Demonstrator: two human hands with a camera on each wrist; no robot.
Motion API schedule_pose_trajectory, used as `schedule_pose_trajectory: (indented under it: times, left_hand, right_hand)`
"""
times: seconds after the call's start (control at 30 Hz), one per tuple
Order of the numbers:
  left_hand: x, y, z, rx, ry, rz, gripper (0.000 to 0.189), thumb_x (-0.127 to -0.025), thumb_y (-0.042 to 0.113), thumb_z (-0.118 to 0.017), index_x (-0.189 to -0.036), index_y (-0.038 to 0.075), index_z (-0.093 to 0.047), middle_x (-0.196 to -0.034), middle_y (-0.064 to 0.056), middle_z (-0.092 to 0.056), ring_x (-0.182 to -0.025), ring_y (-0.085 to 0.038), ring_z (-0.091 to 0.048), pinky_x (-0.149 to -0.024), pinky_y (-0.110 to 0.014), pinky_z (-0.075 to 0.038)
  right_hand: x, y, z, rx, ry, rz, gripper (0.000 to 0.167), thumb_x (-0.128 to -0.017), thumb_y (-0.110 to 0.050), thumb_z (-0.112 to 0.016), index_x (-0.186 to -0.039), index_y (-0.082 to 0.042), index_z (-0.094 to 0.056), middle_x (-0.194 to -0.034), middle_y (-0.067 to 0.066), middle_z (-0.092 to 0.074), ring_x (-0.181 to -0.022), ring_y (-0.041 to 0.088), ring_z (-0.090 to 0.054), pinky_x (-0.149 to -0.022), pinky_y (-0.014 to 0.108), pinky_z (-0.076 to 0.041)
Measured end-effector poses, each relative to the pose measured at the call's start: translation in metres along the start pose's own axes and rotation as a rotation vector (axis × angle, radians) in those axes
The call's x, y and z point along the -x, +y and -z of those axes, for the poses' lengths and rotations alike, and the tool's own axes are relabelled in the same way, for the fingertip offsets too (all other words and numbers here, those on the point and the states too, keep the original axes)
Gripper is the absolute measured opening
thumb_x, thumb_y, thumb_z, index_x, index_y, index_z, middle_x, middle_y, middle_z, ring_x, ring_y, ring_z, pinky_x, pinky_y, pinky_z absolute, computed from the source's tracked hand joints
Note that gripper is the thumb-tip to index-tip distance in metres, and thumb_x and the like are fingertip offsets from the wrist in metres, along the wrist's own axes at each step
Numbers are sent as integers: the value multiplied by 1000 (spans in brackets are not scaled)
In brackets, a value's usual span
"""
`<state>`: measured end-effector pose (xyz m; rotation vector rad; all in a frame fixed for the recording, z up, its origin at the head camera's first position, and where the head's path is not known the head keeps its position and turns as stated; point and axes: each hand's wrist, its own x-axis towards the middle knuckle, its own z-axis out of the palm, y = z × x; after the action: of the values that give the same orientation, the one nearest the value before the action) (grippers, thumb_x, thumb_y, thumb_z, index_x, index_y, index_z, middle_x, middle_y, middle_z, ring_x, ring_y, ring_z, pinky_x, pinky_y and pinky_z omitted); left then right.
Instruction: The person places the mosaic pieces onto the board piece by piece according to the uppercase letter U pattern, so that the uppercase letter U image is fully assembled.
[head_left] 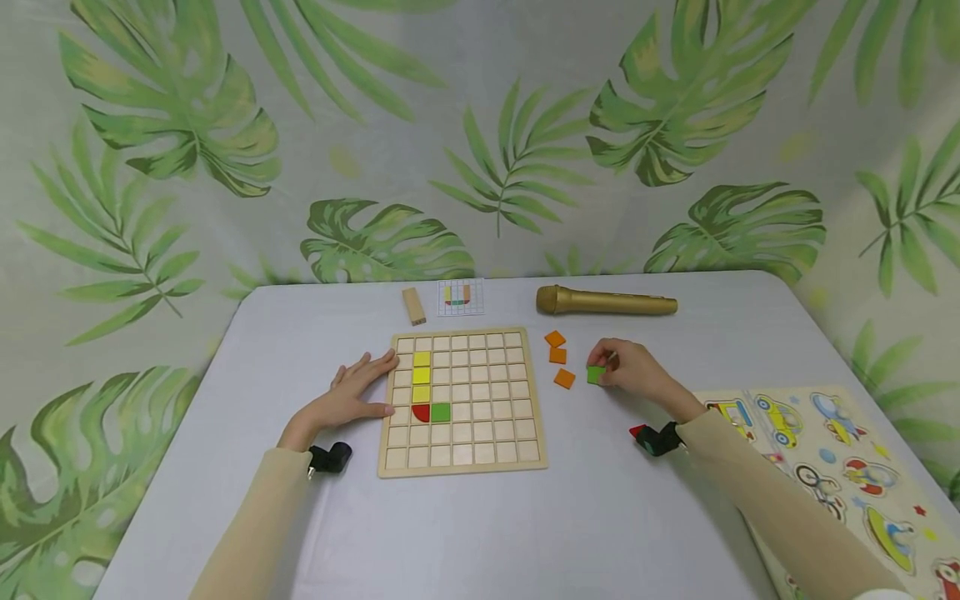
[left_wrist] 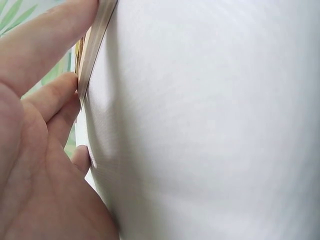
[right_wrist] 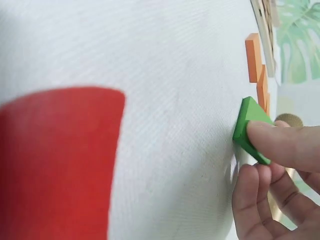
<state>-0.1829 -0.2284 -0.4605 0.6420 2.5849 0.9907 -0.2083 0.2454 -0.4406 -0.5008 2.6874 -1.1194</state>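
A green square tile (right_wrist: 256, 112) is pinched between the thumb and fingers of my right hand (head_left: 628, 367), close over the table to the right of the board. My left hand (head_left: 347, 396) lies with its fingers spread and fingertips at the left edge of the wooden grid board (head_left: 480, 452). In the board's cells sit a column of yellow square tiles (head_left: 422, 375), a red quarter-round tile (head_left: 422, 412) below them and another green square tile (head_left: 440, 412) beside the red one. Several orange tiles (head_left: 557, 356) lie between the board and my right hand.
Behind the board lie a small wooden block (head_left: 414, 306) and a pattern card (head_left: 461, 297). A gold microphone (head_left: 607, 301) rests at the back. Near my right wrist is a red tile (right_wrist: 60, 160). A picture puzzle board (head_left: 847, 467) lies under the right forearm.
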Motion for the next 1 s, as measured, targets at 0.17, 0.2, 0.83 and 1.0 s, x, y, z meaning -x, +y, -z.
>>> schedule_pose_trajectory:
  times: [0.17, 0.2, 0.83, 1.0]
  left_hand:
    - [-1, 1, 1, -4, 0, 0, 83, -86, 33, -71, -151, 7, -27, -158, -13, -16, -143, -40, 3, -105, -62, 11]
    - [-1, 1, 1, -6, 1, -1, 83, -86, 33, -71, -152, 7, -27, -158, -13, -16, -143, -40, 3, -105, -62, 11]
    - [-1, 2, 1, -11, -4, 3, 83, -86, 33, -71, -151, 7, -27, -158, -13, -15, -143, -41, 3, -105, -63, 11]
    - [-1, 1, 1, -8, -1, 0, 83, -86, 32, -71, -151, 7, -27, -158, -13, -15, -143, -40, 3, -104, -63, 12]
  right_hand:
    - [0, 1, 1, -34, -25, -20, 23, -74, 14, -62, -91, -1, -63, -84, 9, -56, -78, 23, -52, -70, 34, -44]
    - [0, 1, 1, -41, -32, -27, 23, -74, 14, -61, -91, -1, -63, -84, 9, -57, -78, 23, -52, -69, 33, -44]
    - [-25, -37, -30, -341, -184, 8, 18, -85, 0, -66, -101, 7, -61, -89, 9, -59, -75, 16, -53, -63, 25, -48]
    - [-33, -62, -50, -339, -227, 49, 15, -85, 0, -66, -99, 4, -63, -89, 9, -60, -76, 17, -51, -64, 24, -44]
